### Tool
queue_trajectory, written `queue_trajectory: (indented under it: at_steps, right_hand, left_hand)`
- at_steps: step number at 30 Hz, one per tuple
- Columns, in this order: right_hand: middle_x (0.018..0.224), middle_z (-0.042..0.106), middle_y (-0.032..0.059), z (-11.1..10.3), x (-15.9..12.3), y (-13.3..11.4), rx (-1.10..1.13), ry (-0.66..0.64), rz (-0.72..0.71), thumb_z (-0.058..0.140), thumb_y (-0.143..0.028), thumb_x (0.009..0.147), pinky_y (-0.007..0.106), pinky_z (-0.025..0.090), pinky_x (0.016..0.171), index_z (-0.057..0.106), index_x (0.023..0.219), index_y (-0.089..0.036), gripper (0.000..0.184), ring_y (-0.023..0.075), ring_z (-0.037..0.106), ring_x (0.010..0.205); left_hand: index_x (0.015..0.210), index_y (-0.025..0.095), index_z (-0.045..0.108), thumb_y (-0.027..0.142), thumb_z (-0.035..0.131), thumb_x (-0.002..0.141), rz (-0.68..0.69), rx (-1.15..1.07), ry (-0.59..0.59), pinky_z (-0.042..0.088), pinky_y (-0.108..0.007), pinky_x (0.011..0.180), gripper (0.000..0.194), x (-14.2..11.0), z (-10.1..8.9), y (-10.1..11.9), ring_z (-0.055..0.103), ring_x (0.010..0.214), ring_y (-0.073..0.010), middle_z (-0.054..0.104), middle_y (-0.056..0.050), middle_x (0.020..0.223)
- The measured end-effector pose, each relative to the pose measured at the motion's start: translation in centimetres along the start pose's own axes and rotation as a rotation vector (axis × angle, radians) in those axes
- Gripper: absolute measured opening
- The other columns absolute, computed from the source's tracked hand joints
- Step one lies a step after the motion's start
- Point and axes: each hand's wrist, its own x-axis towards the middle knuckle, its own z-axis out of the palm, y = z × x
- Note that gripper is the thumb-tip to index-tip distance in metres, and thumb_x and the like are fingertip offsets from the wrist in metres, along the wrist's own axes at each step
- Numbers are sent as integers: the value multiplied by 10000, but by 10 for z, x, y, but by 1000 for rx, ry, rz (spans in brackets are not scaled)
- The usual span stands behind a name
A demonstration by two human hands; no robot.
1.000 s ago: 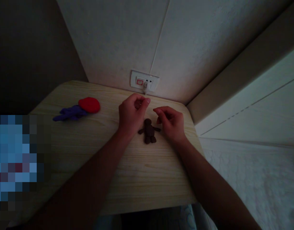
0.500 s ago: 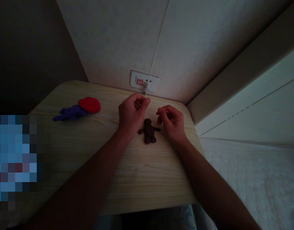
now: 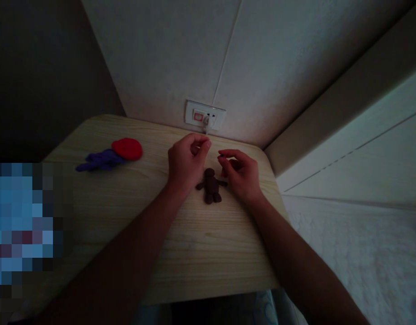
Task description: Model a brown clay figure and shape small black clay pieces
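A small brown clay figure (image 3: 212, 184) lies on the wooden tabletop, with a round head, an oval body, two thin arms and two stubby legs. Just above and left of it, my left hand (image 3: 188, 158) is closed around a lump of brown clay (image 3: 194, 150), thumb against the fingers. My right hand (image 3: 240, 171) is beside the figure's right arm, thumb and forefinger pinched together. A tiny dark bit, probably clay, shows at those fingertips; the remaining fingers curl inward, and what the palm contains is hidden. The two hands are apart.
A red flattened piece of clay (image 3: 127, 149) touches a purple clay shape (image 3: 101, 160) at the table's left. Behind the hands, a plug sits in a wall socket (image 3: 205, 115). The wooden table (image 3: 208, 253) meets the wall at the back. A blurred-out blue patch covers the lower left.
My right hand has moved slightly left, and its thumb and forefinger now pinch with a dark bit at the tips. My left hand and the figure stay nearly still.
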Motion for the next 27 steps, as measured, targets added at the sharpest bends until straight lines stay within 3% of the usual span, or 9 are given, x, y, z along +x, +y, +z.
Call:
queue_trajectory:
  at_steps: [8, 14, 27]
  right_hand:
    - [630, 669, -23, 0, 0, -2, -48, -10, 15, 785, -354, 840, 254, 436, 502, 787, 968, -210, 193, 107, 544, 512]
    - [608, 657, -29, 1, 0, -2, -20, -7, 31, 802, -356, 815, 249, 415, 493, 788, 931, -212, 186, 105, 531, 506]
    - [596, 629, -28, 1, 0, -3, -23, 16, 69, 864, -552, 746, 251, 377, 463, 721, 812, -212, 375, 102, 485, 485]
  left_hand:
    - [962, 201, 765, 175, 712, 840, -4, 44, 4, 518, -272, 665, 135, -1, 0, 1, 682, 675, -132, 791, -13, 890]
    - [931, 205, 761, 179, 715, 826, -9, 33, -6, 532, -277, 680, 117, -1, 0, 0, 693, 695, -140, 797, -20, 897]
    - [827, 202, 733, 181, 781, 758, -49, 34, -4, 511, -280, 639, 87, -1, 1, 3, 658, 632, -136, 741, 6, 748]
